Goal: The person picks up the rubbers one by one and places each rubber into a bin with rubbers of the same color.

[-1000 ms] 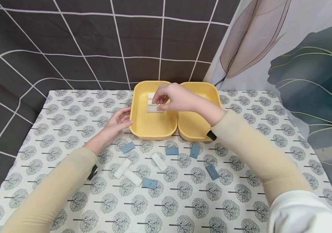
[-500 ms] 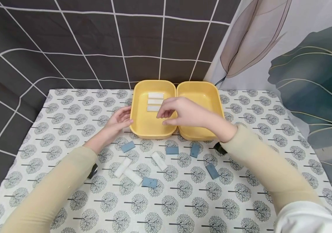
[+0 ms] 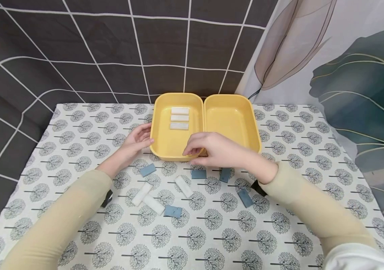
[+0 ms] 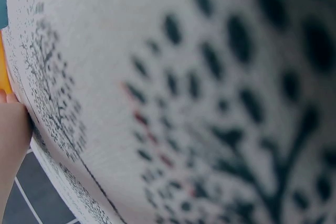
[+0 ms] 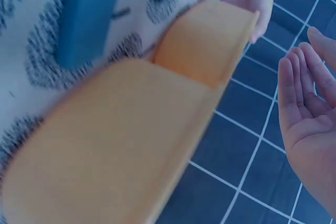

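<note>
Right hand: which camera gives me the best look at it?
The right wrist view: it shows the right hand from the palm side, holding nothing, though cropped at the frame's edge. The head view shows mostly its back; the left wrist view doesn't show it.

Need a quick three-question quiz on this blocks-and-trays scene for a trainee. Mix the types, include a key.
1. Multiple choice. What lies in the left tray?
A) Three blue blocks
B) Three white blocks
C) One blue block and two white

2. True or false: the right hand is holding a blue block.

3. Fill in: on the cloth lie three loose white blocks and ____ blue ones.

Key: 1 B; 2 false, it holds nothing; 3 five.
</note>
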The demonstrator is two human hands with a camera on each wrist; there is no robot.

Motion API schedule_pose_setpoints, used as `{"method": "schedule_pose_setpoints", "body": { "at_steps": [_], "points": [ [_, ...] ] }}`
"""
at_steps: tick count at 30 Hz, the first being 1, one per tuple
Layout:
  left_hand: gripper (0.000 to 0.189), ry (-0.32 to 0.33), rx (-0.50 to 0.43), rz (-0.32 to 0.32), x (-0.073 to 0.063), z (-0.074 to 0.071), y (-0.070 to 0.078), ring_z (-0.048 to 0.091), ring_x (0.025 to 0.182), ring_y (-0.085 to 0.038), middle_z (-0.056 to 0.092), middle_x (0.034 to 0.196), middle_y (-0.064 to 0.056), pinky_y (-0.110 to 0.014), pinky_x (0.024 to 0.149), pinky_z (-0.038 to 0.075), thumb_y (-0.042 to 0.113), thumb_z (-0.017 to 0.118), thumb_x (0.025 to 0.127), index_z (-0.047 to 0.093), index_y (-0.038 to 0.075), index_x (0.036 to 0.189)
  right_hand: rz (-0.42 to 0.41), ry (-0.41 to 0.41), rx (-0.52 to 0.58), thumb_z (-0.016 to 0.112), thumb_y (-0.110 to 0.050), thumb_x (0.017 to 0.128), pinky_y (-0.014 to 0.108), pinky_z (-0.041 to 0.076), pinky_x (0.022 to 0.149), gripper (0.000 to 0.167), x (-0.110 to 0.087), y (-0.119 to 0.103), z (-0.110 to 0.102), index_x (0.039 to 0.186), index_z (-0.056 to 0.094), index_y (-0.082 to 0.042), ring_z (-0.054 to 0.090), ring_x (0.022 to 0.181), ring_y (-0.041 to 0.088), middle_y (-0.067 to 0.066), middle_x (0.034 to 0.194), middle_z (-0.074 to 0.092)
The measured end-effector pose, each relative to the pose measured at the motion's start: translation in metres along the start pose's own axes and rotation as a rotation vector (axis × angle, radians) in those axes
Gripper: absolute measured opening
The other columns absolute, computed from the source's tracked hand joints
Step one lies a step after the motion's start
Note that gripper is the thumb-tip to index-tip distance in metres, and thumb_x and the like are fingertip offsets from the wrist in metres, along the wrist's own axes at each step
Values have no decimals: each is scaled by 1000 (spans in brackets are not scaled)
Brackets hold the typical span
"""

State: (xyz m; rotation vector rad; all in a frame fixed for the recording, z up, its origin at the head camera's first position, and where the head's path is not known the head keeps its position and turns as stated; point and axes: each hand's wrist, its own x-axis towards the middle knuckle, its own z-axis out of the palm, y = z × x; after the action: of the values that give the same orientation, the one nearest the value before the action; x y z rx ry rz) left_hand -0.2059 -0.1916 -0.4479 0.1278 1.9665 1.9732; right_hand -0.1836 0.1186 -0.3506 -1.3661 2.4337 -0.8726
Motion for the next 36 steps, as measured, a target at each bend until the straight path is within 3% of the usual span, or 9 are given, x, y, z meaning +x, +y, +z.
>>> {"method": "schedule_pose_setpoints", "body": {
  "at_steps": [9,16,28,36],
  "points": [
    [71,-3,-12,8,-1,1,0,44,147,-23,30,170,-23,-34,133,34,-3,55,100,24,-4,163,-4,-14,55,83,-9,90,23,62,90,19,-15,0,23,109,79,-8,71,94,15,4,105,75],
    [71,9,-16,-9,-1,1,1,39,152,-28,31,170,-21,-35,134,32,-3,54,100,23,-3,164,-20,-40,54,84,-8,89,19,61,90,21,-21,-1,40,109,79,-7,68,94,9,1,104,75],
    [71,11,-9,-7,-1,1,1,40,151,-28,31,170,-22,-33,133,34,-4,55,100,24,-4,163,113,-105,41,86,-16,87,18,60,94,30,-22,3,61,116,78,-10,69,99,6,-2,112,75],
    [71,2,-23,-2,-1,0,0,41,150,-27,31,170,-23,-34,133,34,-2,56,100,24,-3,164,135,-133,53,89,-15,84,19,61,94,37,-18,7,68,118,77,-7,70,101,10,1,111,74]
  ]
}}
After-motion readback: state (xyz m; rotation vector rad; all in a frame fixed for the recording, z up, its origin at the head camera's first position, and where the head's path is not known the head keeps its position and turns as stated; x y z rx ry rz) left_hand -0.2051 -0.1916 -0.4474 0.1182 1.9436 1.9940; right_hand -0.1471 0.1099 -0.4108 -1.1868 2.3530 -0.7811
